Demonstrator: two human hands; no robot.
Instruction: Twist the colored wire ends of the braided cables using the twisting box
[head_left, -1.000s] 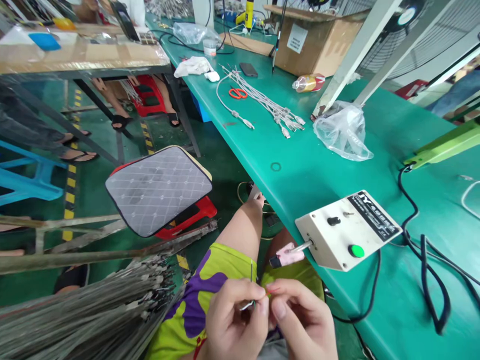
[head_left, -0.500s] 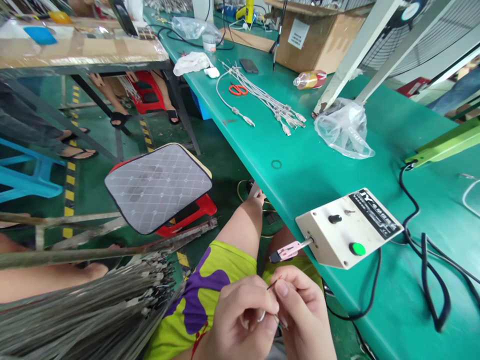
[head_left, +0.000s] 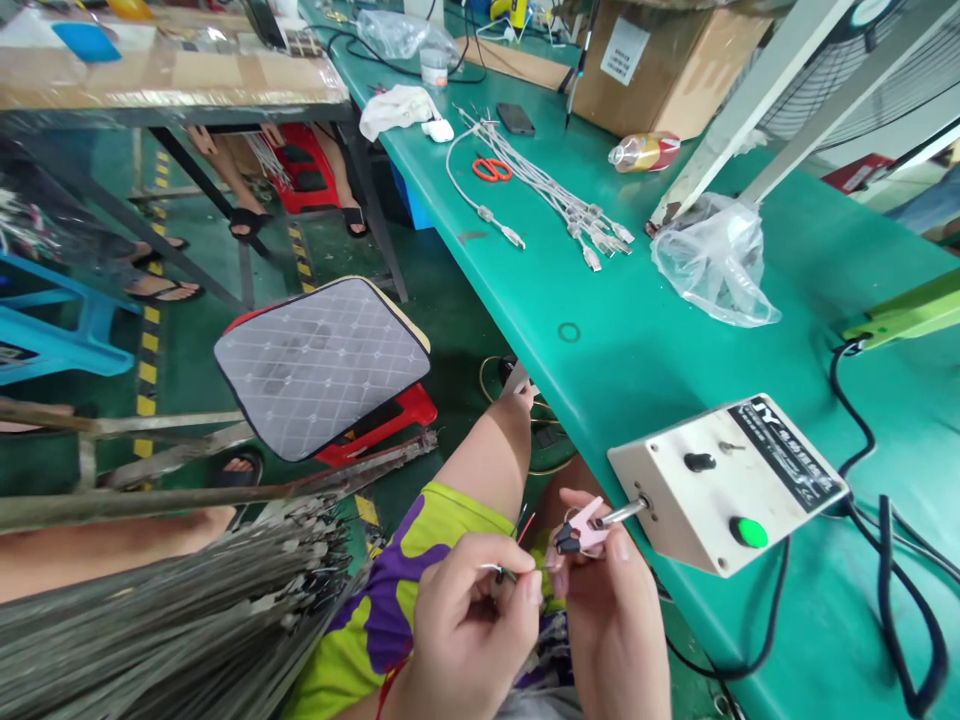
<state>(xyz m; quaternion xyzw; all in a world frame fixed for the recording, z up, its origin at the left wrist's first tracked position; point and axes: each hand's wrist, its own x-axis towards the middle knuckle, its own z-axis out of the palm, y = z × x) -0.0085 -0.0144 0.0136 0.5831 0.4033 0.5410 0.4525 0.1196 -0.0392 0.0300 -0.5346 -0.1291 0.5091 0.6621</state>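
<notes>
Thin coloured wires (head_left: pixel 527 524) stick out of my left hand (head_left: pixel 480 610), whose fingers are pinched around them above my lap. Beside it, my right hand (head_left: pixel 615 610) has its thumb and fingers closed on the pink clip (head_left: pixel 581 532). This clip has black tips and sits on the metal shaft (head_left: pixel 624 512) of a white control box (head_left: pixel 727 480) with a black knob and a green button. The box rests at the edge of the green table (head_left: pixel 577 390). Where the wires run between my hands is too small to make out.
On the table lie white USB cables (head_left: pixel 547 190), red scissors (head_left: pixel 491 169), a phone (head_left: pixel 515 118), a bottle (head_left: pixel 645 152) and a plastic bag (head_left: pixel 716 260). A cushioned stool (head_left: pixel 322 360) stands left, above a large cable bundle (head_left: pixel 187 610). Other people's legs show at upper left.
My right hand has moved from the wires near my left hand up to the pink clip, which now appears opened. My left hand still pinches wires. The view has shifted slightly.
</notes>
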